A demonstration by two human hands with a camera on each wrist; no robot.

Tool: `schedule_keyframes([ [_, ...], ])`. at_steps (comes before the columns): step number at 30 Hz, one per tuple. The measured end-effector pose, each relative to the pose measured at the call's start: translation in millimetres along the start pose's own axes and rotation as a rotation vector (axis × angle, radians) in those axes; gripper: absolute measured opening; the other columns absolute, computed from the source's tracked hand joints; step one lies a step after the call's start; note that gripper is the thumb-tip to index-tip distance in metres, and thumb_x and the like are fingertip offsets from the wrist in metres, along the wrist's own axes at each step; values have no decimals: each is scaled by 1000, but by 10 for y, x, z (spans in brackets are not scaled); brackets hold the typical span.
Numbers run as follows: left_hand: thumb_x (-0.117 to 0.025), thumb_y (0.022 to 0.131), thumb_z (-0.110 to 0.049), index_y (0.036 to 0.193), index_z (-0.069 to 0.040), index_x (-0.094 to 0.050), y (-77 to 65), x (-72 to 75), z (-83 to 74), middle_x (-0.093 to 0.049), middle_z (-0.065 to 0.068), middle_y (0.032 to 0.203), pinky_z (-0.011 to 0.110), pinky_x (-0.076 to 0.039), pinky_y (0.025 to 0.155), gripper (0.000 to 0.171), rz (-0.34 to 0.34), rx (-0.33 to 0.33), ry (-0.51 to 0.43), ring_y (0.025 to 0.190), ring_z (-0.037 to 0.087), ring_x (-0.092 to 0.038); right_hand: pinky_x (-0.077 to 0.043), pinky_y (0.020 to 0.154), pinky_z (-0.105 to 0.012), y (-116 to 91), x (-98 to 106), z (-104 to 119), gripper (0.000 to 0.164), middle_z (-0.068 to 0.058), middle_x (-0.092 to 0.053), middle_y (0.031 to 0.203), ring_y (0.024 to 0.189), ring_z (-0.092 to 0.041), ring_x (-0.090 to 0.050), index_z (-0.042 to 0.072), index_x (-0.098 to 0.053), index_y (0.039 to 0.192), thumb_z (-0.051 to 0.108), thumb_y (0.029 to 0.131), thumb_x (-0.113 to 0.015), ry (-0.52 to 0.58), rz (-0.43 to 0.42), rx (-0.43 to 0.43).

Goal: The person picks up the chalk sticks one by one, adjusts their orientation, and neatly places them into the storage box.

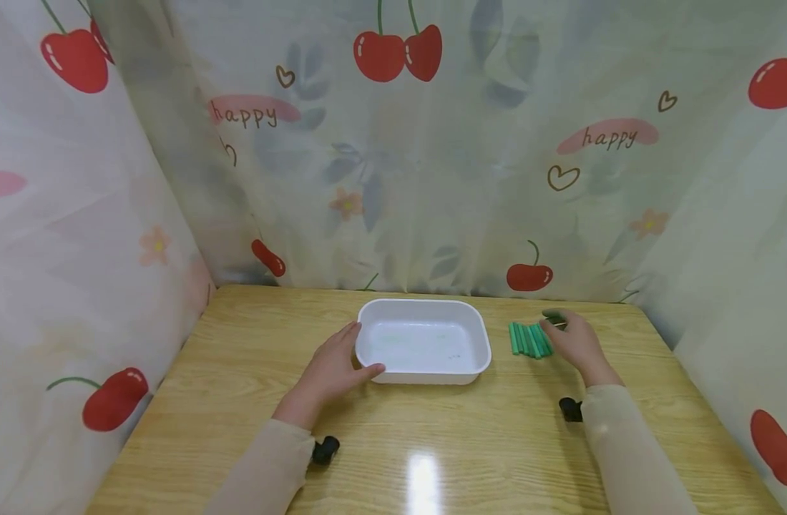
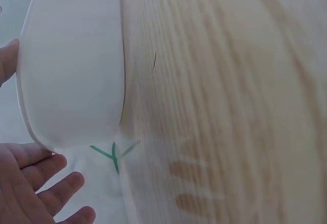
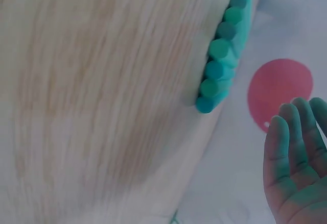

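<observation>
A white rectangular plastic basin (image 1: 426, 377) stands on the wooden table. My left hand (image 1: 332, 365) spans its left end, thumb at the front rim and fingers at the left side. In the left wrist view the basin's outer wall (image 2: 71, 71) lies between thumb and index finger, the other fingers spread loosely. To the right of the basin, several green sticks (image 1: 529, 339) that look like chalk lie side by side in a row. Close to the row's right end hovers my right hand (image 1: 577, 343). In the right wrist view its fingers are fairly straight, green-stained, and hold nothing.
Faint green smudges and small dark specks mark the basin's floor. A patterned curtain (image 1: 406, 179) closes off the back and both sides of the table (image 1: 380, 436). Small black devices (image 1: 325, 450) are worn at both wrists.
</observation>
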State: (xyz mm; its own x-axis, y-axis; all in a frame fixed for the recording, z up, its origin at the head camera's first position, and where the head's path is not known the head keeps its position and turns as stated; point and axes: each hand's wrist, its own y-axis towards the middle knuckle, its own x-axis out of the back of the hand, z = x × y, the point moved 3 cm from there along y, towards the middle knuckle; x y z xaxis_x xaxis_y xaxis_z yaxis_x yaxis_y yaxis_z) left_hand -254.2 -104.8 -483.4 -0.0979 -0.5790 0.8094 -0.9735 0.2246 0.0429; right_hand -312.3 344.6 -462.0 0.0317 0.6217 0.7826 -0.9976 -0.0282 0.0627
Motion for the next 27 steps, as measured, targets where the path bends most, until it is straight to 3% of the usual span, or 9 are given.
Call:
schedule_keyframes([
  [7, -72, 86, -59, 158, -6, -26, 2, -1, -6, -27, 11, 163, 53, -27, 118, 101, -2, 15, -5, 148, 34, -27, -50, 91, -57, 69, 47, -78, 56, -30, -55, 130, 116, -47, -54, -7, -50, 140, 38, 106, -45, 18, 33, -16],
  [16, -72, 85, -59, 158, -6, -27, 5, -5, -7, -28, 10, 163, 53, -28, 118, 101, -1, 15, -4, 148, 33, -27, -54, 84, -49, 173, 15, -165, 49, -34, -54, 131, 108, -43, -60, -10, -48, 140, 26, 106, -47, 6, 137, -45],
  [27, -72, 85, -59, 158, -6, -27, -8, 0, -9, -29, 11, 162, 53, -27, 118, 101, -5, 0, -8, 148, 33, -28, -45, 98, -60, 347, -45, -306, 43, -36, -52, 131, 118, -49, -52, -11, -49, 136, 18, 105, -48, -51, 229, -92],
])
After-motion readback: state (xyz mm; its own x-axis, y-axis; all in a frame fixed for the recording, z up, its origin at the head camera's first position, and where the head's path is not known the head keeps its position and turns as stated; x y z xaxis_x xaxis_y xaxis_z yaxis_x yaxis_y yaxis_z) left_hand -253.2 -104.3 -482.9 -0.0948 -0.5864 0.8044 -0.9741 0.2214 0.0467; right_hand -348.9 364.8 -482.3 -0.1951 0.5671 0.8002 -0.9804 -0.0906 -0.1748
